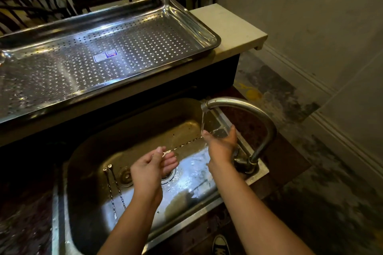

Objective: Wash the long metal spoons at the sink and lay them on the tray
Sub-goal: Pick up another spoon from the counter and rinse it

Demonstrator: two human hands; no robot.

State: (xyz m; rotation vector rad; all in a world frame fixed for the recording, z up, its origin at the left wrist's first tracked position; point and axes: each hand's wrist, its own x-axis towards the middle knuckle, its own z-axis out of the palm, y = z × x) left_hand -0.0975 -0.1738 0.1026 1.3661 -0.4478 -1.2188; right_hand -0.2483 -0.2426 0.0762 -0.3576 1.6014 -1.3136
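One long metal spoon with a twisted handle spans the sink between my hands. My left hand pinches its handle end over the drain. My right hand closes around its bowl end under the running water from the tap. Two more long twisted spoons lie on the sink's left floor. The perforated steel tray sits on the raised counter behind the sink, with only a blue label sticker on it.
The steel sink is wet, with a drain and a plug near my left hand. The curved tap base stands at the sink's right rim. A pale counter end juts right of the tray. A shoe shows below.
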